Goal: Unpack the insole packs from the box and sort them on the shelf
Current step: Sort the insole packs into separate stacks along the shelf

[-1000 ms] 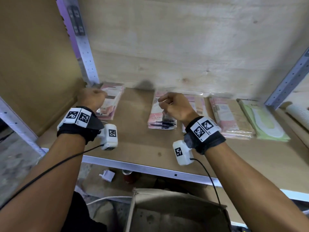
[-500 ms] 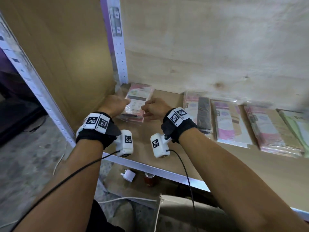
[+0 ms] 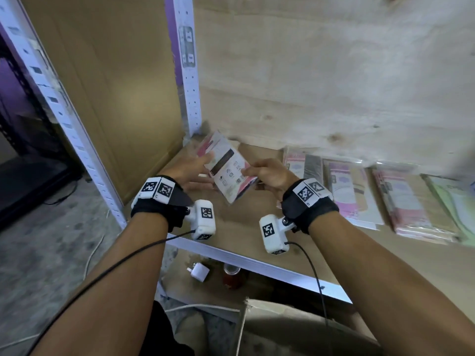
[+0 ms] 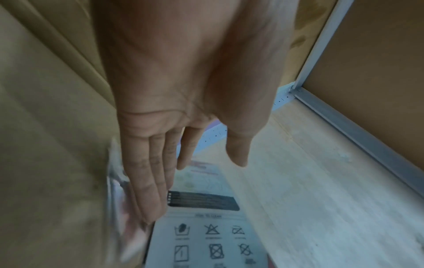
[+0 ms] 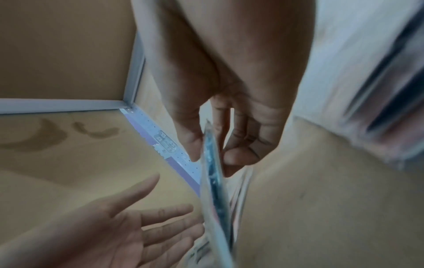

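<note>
An insole pack (image 3: 226,173), white with a dark band, washing symbols and pink edges, is held tilted above the left end of the wooden shelf (image 3: 244,227). My right hand (image 3: 250,176) pinches its right edge between thumb and fingers; the right wrist view shows the pack (image 5: 215,199) edge-on in that pinch (image 5: 213,156). My left hand (image 3: 203,170) is spread flat, its straight fingers (image 4: 146,190) lying against the pack (image 4: 206,235) on its left side. Whether a second pack sits behind the first is unclear.
Further right on the shelf lie several packs in a row: a dark one (image 3: 311,168), pink ones (image 3: 352,194) (image 3: 408,204) and a green one (image 3: 455,201). A perforated post (image 3: 187,73) stands at the back left corner. The cardboard box (image 3: 295,327) sits below me.
The pack lay flat in the shelf's left corner under both hands; now it is lifted and tilted. My left hand has spread flat, and the right pinches the pack.
</note>
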`<action>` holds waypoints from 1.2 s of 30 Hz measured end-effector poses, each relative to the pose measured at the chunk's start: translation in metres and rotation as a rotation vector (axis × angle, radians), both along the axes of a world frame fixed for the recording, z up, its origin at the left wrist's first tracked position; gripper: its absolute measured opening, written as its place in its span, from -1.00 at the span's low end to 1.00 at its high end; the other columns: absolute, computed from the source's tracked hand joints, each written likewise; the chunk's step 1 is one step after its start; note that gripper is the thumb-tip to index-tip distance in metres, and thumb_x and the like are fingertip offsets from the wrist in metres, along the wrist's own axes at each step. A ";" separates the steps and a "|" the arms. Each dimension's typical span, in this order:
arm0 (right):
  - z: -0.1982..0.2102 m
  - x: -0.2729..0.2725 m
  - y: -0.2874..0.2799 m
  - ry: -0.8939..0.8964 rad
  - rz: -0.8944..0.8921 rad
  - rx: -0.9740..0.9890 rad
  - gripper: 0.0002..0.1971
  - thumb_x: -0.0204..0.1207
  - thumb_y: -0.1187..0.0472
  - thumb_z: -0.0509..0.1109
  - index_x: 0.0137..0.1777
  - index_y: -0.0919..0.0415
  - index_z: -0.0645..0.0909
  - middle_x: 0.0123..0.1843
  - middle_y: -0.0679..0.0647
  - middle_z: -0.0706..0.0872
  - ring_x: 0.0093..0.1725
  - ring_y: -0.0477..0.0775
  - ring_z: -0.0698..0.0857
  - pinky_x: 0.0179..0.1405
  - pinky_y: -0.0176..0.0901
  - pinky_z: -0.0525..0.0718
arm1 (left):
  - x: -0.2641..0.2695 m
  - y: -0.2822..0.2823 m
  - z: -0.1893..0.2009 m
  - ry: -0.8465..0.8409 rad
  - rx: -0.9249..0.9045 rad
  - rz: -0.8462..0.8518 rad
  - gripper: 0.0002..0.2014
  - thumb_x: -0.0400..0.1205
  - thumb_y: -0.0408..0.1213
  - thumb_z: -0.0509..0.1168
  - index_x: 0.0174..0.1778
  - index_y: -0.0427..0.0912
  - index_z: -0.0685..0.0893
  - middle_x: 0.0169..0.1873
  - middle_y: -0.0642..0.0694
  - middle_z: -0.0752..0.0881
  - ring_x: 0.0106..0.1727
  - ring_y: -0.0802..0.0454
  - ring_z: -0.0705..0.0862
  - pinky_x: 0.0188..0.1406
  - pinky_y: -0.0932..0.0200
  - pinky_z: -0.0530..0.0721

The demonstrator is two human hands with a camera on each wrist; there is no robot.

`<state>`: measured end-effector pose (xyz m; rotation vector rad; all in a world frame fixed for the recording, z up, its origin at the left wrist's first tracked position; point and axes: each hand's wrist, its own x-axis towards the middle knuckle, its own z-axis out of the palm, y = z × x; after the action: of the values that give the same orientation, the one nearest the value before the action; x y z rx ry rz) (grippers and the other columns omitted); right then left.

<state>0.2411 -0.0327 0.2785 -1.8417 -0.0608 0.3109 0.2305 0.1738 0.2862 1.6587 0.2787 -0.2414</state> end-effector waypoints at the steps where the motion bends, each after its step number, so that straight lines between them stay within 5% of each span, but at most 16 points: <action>1: 0.005 -0.003 -0.007 -0.050 0.007 -0.024 -0.97 0.56 0.27 0.48 -0.06 0.18 0.76 0.00 0.23 0.84 -0.09 0.10 0.71 -0.24 -0.20 0.65 | -0.001 -0.004 0.002 -0.012 -0.062 0.005 -0.51 0.69 0.05 0.32 0.42 -0.19 0.54 0.14 -0.36 0.73 -0.04 -0.26 0.83 -0.04 -0.17 0.85; 4: 0.023 -0.016 -0.024 -0.257 0.029 -0.050 -0.83 0.54 0.27 0.51 0.10 0.24 0.80 -0.23 -0.01 0.86 -0.29 -0.09 0.77 -0.31 -0.25 0.66 | -0.001 -0.022 0.011 -0.046 -0.217 0.002 -0.31 0.48 0.26 0.46 0.36 -0.16 0.56 0.18 -0.34 0.73 -0.02 -0.28 0.85 0.07 -0.24 0.81; 6: 0.035 -0.029 -0.033 -0.386 0.041 -0.022 -0.88 0.50 0.25 0.55 0.02 0.15 0.81 -0.40 -0.10 0.78 -0.43 -0.03 0.69 -0.33 -0.17 0.66 | 0.000 -0.036 0.020 -0.083 -0.310 -0.004 -0.08 0.27 0.36 0.56 0.41 -0.16 0.51 0.17 -0.35 0.71 -0.01 -0.32 0.85 0.12 -0.24 0.79; 8: 0.048 -0.042 -0.042 -0.519 0.038 -0.068 -0.86 0.41 0.17 0.59 -0.06 -0.06 0.80 -0.30 -0.14 0.80 -0.33 -0.07 0.68 -0.19 -0.10 0.69 | 0.002 -0.049 0.031 -0.109 -0.363 0.000 0.04 0.13 0.37 0.62 0.42 -0.14 0.47 0.14 -0.35 0.74 -0.02 -0.32 0.86 0.09 -0.23 0.79; 10: 0.056 -0.051 -0.053 -0.636 0.052 -0.166 -0.80 0.33 0.13 0.58 -0.05 -0.12 0.79 -0.19 -0.19 0.79 -0.24 -0.25 0.68 -0.10 -0.36 0.64 | 0.003 -0.062 0.038 -0.147 -0.377 0.020 -0.14 0.29 0.29 0.59 0.38 -0.15 0.53 0.08 -0.32 0.77 -0.09 -0.23 0.88 0.02 -0.17 0.82; 12: 0.059 -0.057 -0.065 -0.681 0.064 -0.272 -0.76 0.35 0.16 0.62 0.02 -0.07 0.80 -0.07 -0.11 0.77 -0.12 -0.18 0.70 -0.04 -0.40 0.62 | 0.004 -0.075 0.038 -0.191 -0.425 0.047 -0.55 0.59 0.01 0.47 0.21 -0.24 0.61 0.02 -0.33 0.79 -0.16 -0.09 0.89 -0.19 0.02 0.85; 15: 0.055 -0.063 -0.087 -0.630 0.041 -0.380 -0.70 0.38 0.09 0.65 0.12 -0.03 0.78 0.11 0.05 0.69 0.04 -0.06 0.69 0.09 -0.31 0.62 | 0.002 -0.091 0.031 -0.191 -0.424 0.027 -0.81 0.74 -0.33 0.24 0.22 -0.34 0.60 -0.02 -0.31 0.82 -0.22 0.02 0.88 -0.33 0.19 0.81; 18: 0.045 -0.068 -0.117 -0.622 -0.100 -0.365 -0.71 0.42 0.14 0.62 0.15 0.01 0.76 0.06 -0.04 0.68 0.01 -0.23 0.66 0.00 -0.40 0.57 | -0.002 -0.107 0.023 -0.183 -0.433 -0.091 -0.73 0.76 -0.38 0.22 0.36 -0.38 0.54 -0.07 -0.27 0.86 -0.10 -0.04 0.88 -0.26 0.16 0.82; 21: 0.035 -0.072 -0.152 -0.572 -0.293 -0.332 -0.76 0.50 0.11 0.55 0.15 0.07 0.73 -0.06 -0.23 0.66 -0.09 -0.35 0.65 -0.19 -0.56 0.53 | -0.005 -0.128 0.017 -0.178 -0.408 -0.196 -0.70 0.76 -0.36 0.25 0.39 -0.38 0.56 0.09 -0.33 0.82 0.08 -0.13 0.85 -0.12 0.09 0.84; 25: 0.020 -0.086 -0.189 -0.186 -0.287 -0.055 -0.71 0.59 0.04 0.47 0.25 0.10 0.64 -0.06 0.05 0.80 -0.25 -0.11 0.77 -0.34 -0.37 0.68 | -0.014 -0.161 0.006 -0.127 -0.431 -0.304 -0.78 0.76 -0.39 0.24 0.28 -0.38 0.62 0.13 -0.37 0.80 0.06 -0.14 0.85 -0.11 0.04 0.86; 28: 0.009 -0.099 -0.209 -0.085 -0.214 0.117 -0.73 0.63 0.15 0.44 0.28 0.18 0.62 -0.04 0.20 0.78 -0.32 0.06 0.72 -0.44 -0.20 0.65 | -0.019 -0.182 -0.002 -0.078 -0.418 -0.357 -0.83 0.75 -0.38 0.26 0.20 -0.36 0.66 0.06 -0.34 0.83 0.02 -0.12 0.86 -0.15 0.07 0.85; 33: -0.003 -0.110 -0.231 -0.074 -0.236 0.272 -0.61 0.66 0.25 0.38 0.46 0.30 0.55 -0.01 0.27 0.72 -0.16 0.21 0.58 -0.43 -0.19 0.53 | -0.011 -0.205 -0.007 -0.118 -0.409 -0.196 -0.89 0.71 -0.35 0.34 0.11 -0.26 0.69 0.02 -0.26 0.84 -0.06 -0.01 0.87 -0.11 0.12 0.85; 36: -0.002 -0.117 -0.242 -0.098 -0.173 0.250 -0.64 0.68 0.28 0.35 0.46 0.27 0.57 -0.07 0.30 0.70 -0.34 0.12 0.59 -0.33 -0.11 0.52 | -0.004 -0.208 -0.007 -0.173 -0.411 -0.060 -0.91 0.67 -0.25 0.41 0.05 -0.14 0.73 -0.20 -0.10 0.85 -0.07 -0.01 0.83 0.07 0.00 0.80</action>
<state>0.1244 -0.2750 0.2768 -1.6001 -0.0067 0.0868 0.2264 -0.0341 0.2793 1.2712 0.0425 -0.1841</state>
